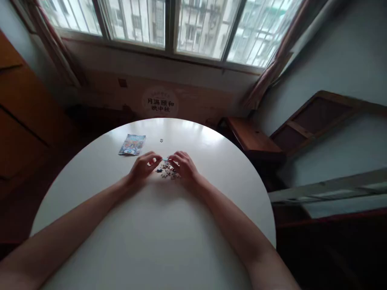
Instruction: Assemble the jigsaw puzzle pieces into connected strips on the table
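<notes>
Just above a small pile of jigsaw puzzle pieces (165, 174), my two hands meet over the white table. My left hand (145, 164) pinches the left side of a small light-blue puzzle piece (165, 160) between thumb and fingertips. On the other side, my right hand (183, 164) is closed on the same spot, its fingers hiding part of the pile. Whether one piece or two joined pieces are held is too small to tell. A separate puzzle piece (161, 140) lies on the table beyond my hands.
The round white table (151, 237) fills the middle of the view. A colourful printed picture sheet (133, 144) lies beyond my left hand. Past the table's right edge stands a brown wooden desk (252, 137). Barred windows (199, 28) are at the back.
</notes>
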`<state>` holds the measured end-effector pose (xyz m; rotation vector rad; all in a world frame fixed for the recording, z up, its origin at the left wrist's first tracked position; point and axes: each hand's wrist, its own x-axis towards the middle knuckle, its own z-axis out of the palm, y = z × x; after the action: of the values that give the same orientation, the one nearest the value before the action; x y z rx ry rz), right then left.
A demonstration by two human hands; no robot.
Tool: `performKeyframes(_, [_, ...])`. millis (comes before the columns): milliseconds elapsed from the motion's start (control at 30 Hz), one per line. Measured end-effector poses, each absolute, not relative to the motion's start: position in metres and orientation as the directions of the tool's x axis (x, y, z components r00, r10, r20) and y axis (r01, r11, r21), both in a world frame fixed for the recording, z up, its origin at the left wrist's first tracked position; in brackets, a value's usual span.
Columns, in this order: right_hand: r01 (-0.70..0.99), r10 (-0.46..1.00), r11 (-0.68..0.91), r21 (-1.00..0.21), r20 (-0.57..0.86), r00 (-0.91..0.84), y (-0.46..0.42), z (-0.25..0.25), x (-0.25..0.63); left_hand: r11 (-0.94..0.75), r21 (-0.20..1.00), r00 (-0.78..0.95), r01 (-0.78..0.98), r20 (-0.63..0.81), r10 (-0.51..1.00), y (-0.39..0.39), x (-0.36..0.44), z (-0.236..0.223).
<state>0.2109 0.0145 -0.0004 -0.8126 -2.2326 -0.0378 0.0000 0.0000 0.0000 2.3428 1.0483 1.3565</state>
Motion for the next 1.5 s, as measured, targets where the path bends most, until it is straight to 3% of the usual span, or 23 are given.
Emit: performKeyframes(1500, [0.559, 0.578, 0.786, -0.263, 0.634, -0.514, 0.0141, 0.0026, 0.2113, -0.687, 0.529, 0.351, 0.499, 0.601, 0.718, 0.0013, -0.0002, 0.0014])
